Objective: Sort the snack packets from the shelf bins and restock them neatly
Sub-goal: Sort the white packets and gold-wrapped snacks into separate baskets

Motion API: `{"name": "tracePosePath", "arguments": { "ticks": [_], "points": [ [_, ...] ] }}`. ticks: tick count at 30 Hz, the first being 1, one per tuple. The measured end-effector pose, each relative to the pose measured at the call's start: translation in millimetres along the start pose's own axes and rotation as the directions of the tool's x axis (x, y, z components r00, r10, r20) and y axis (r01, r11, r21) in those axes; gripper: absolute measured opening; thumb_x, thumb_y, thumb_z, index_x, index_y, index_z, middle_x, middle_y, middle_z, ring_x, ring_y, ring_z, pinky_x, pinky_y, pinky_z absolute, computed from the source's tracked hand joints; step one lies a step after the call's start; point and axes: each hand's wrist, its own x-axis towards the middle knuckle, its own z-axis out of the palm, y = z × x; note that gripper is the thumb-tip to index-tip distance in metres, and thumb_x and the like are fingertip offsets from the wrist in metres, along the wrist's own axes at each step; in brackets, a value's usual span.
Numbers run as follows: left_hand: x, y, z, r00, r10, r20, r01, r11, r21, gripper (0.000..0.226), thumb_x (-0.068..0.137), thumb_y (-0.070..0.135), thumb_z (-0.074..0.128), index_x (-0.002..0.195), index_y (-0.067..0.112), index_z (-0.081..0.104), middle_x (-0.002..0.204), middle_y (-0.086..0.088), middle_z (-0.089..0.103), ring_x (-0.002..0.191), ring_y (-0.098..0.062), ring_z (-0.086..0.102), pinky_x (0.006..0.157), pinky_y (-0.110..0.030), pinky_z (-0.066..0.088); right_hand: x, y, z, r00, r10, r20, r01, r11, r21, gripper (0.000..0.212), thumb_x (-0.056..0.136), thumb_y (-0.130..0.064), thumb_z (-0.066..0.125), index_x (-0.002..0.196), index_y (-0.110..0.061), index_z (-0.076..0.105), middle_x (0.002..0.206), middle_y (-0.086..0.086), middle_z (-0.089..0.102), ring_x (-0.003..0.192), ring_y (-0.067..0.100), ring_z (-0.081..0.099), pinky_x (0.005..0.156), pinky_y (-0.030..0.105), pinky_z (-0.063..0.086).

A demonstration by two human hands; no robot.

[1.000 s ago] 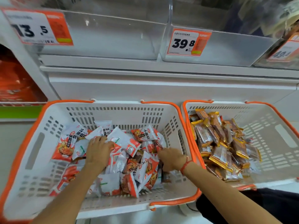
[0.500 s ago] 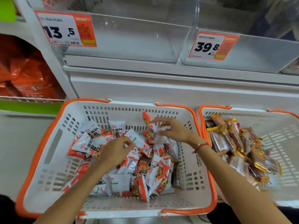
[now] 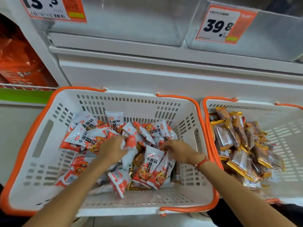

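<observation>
- Since the earlier frame, the right hand (image 3: 181,152) has been lowered from the basket's far side onto the pile's middle.
- A white-and-orange foil snack packet (image 3: 131,143) is gripped by the left hand (image 3: 113,149).
- Another such packet's top edge is pinched by the right fingers (image 3: 165,147).
- Both lie in the white slotted plastic basket with orange rim (image 3: 41,145).

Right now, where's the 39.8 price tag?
In the head view it is at the upper right: the 39.8 price tag hangs on the front of a clear shelf bin, above the gap between the two white baskets.
</observation>
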Motion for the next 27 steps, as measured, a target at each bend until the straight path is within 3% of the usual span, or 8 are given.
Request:
{"name": "tracePosePath", "arguments": {
  "ticks": [4, 8, 10, 13, 16, 20, 23, 27],
  "points": [
    [2.9, -43.1, -34.3, 0.886, -0.233, -0.401, 0.172, 0.968, -0.182, 0.030, 0.087, 0.030, 0.069, 0.115, 0.018, 0.066, 0.081, -0.005, 0.067, 0.076, -0.028, 0.063, 0.062, -0.032, 0.044, 16.3, -30.3, 18.6, 0.985, -0.134, -0.105, 0.130, 0.991, -0.042, 0.029, 0.099, -0.022, 0.045, 0.119, -0.015, 0.065, 0.117, 0.004, 0.066, 0.102, 0.024, 0.061, 0.083, 0.037, 0.051],
    [1.5, -57.4, -41.5, 0.822, -0.150, -0.549, 0.123, 0.989, -0.086, 0.027, 0.084, 0.018, 0.073, 0.111, 0.017, 0.069, 0.097, -0.011, 0.072, 0.088, -0.036, 0.066, 0.064, -0.039, 0.051, 37.8, -46.7, 47.6, 0.993, -0.115, -0.002, 0.111, 0.964, -0.242, 0.066, 0.091, -0.055, 0.016, 0.107, -0.017, 0.068, 0.104, 0.005, 0.068, 0.102, 0.028, 0.057, 0.086, 0.040, 0.046],
    [1.6, -56.6, -32.6, 0.893, -0.030, -0.449, 0.055, 0.998, 0.042, 0.036, 0.081, 0.011, 0.075, 0.115, 0.021, 0.069, 0.105, -0.006, 0.072, 0.096, -0.031, 0.065, 0.068, -0.038, 0.052, 42.6, -51.5, 53.1, 1.000, -0.008, 0.004, 0.009, 0.966, -0.258, 0.071, 0.092, -0.059, 0.013, 0.099, -0.013, 0.066, 0.099, 0.009, 0.066, 0.102, 0.028, 0.057, 0.079, 0.035, 0.044],
    [3.3, -50.8, -16.4, 0.974, 0.084, -0.209, -0.053, 0.988, 0.148, 0.042, 0.087, 0.014, 0.068, 0.125, 0.029, 0.062, 0.128, 0.005, 0.060, 0.120, -0.021, 0.051, 0.090, -0.034, 0.046, 50.4, -55.3, 47.6, 0.994, 0.105, -0.033, -0.110, 0.951, -0.290, 0.035, 0.097, -0.038, 0.050, 0.116, -0.010, 0.058, 0.119, 0.014, 0.059, 0.114, 0.030, 0.053, 0.086, 0.037, 0.045],
    [5.2, -47.1, -6.7, 0.994, 0.099, -0.043, -0.093, 0.989, 0.118, 0.041, 0.088, 0.026, 0.066, 0.128, 0.035, 0.057, 0.136, 0.009, 0.053, 0.129, -0.017, 0.041, 0.101, -0.033, 0.036, 50.1, -52.4, 47.4, 0.992, 0.087, 0.092, -0.048, 0.930, -0.364, 0.056, 0.096, -0.024, 0.056, 0.146, -0.023, 0.032, 0.148, 0.012, 0.033, 0.136, 0.031, 0.029, 0.102, 0.044, 0.039],
    [7.9, -42.6, -11.8, 0.994, 0.092, 0.056, -0.100, 0.980, 0.174, 0.067, 0.081, 0.042, 0.073, 0.141, 0.033, 0.043, 0.148, 0.007, 0.040, 0.138, -0.018, 0.030, 0.112, -0.037, 0.025, 51.8, -49.6, 51.8, 0.980, 0.082, 0.182, 0.022, 0.861, -0.509, 0.065, 0.096, -0.021, 0.051, 0.152, -0.028, 0.019, 0.155, 0.013, 0.021, 0.137, 0.033, 0.024, 0.108, 0.047, 0.029],
    [10.6, -25.7, -21.1, 0.960, 0.229, 0.162, -0.260, 0.943, 0.206, 0.083, 0.075, 0.040, 0.078, 0.146, 0.034, 0.036, 0.153, 0.005, 0.030, 0.141, -0.020, 0.024, 0.115, -0.042, 0.022, 56.0, -49.4, 50.0, 0.964, 0.128, 0.233, 0.021, 0.836, -0.548, 0.070, 0.097, -0.024, 0.051, 0.154, -0.029, 0.011, 0.150, 0.015, 0.031, 0.135, 0.033, 0.028, 0.107, 0.045, 0.029],
    [-1.9, 10.8, -3.8, 0.773, 0.415, 0.480, -0.574, 0.779, 0.251, 0.078, 0.076, 0.035, 0.079, 0.143, 0.032, 0.041, 0.147, 0.006, 0.039, 0.133, -0.018, 0.032, 0.110, -0.039, 0.025, 53.5, -46.7, 46.4, 0.975, 0.100, 0.197, 0.005, 0.881, -0.474, 0.063, 0.090, -0.026, 0.061, 0.146, -0.025, 0.030, 0.139, 0.015, 0.042, 0.129, 0.032, 0.035, 0.103, 0.044, 0.037]
  ]
}}
